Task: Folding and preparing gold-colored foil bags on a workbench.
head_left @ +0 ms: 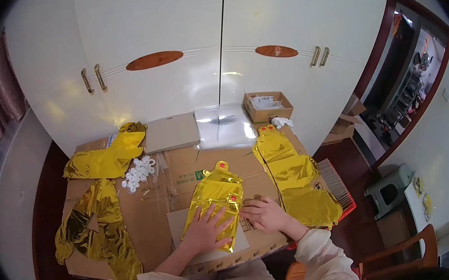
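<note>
A flat gold foil balloon [216, 187] with small red spots lies before me, its lower part over a pale card sheet [176, 224] on the cardboard-covered table. My left hand [207, 232] rests flat on the foil with its fingers spread. At the right edge of the foil is my right hand [265, 214], its fingers stretched out to the left and touching the edge. More gold foil balloons [296, 173] lie flat to the right, with red spots at their far end. Crumpled gold foil [99, 224] covers the left side of the table.
White plastic rings [139, 173] lie in a pile left of centre. Behind are grey card sheets [172, 133], clear plastic sleeves [225, 126] and a small carton [268, 106]. White cabinet doors [152, 27] rise at the back. A grey stool [389, 191] stands on the right.
</note>
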`<action>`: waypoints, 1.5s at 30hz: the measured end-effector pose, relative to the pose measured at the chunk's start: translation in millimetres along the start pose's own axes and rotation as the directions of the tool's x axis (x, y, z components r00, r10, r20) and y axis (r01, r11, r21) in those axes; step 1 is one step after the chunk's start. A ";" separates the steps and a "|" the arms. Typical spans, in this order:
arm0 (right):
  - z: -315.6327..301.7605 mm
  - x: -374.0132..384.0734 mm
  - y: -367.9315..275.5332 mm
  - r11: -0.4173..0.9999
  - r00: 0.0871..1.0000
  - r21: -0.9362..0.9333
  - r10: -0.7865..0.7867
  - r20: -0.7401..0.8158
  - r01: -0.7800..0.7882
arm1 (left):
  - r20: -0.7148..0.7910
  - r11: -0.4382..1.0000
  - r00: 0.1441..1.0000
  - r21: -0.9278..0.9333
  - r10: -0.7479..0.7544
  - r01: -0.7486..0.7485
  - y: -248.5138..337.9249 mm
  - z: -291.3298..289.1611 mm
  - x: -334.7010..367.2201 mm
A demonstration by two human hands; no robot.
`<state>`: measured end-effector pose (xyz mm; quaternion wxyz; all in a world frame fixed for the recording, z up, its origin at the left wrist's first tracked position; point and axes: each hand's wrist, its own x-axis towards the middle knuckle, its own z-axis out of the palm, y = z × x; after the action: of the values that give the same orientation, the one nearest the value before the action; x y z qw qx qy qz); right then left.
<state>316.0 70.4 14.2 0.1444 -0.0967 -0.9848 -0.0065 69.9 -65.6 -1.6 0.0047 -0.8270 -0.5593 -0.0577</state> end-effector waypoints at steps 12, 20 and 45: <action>7.7 5.0 23.8 0.996 0.999 0.079 0.033 0.010 -0.033 | -0.005 1.000 1.000 0.025 0.013 -0.013 -0.5 0.0 0.8; 11.7 11.0 37.6 0.994 0.999 0.100 0.043 0.001 -0.043 | 0.064 1.000 0.998 0.020 -0.004 0.003 0.3 -3.4 0.9; 24.6 24.8 53.7 0.990 0.983 -0.012 0.139 -0.123 -0.142 | -0.056 1.000 0.998 -0.002 0.026 -0.026 -1.2 2.1 0.5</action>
<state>296.0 128.7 -3.2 0.2032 -0.1668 -0.9647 -0.0125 69.2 -64.6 -3.6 0.0199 -0.8322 -0.5481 -0.0814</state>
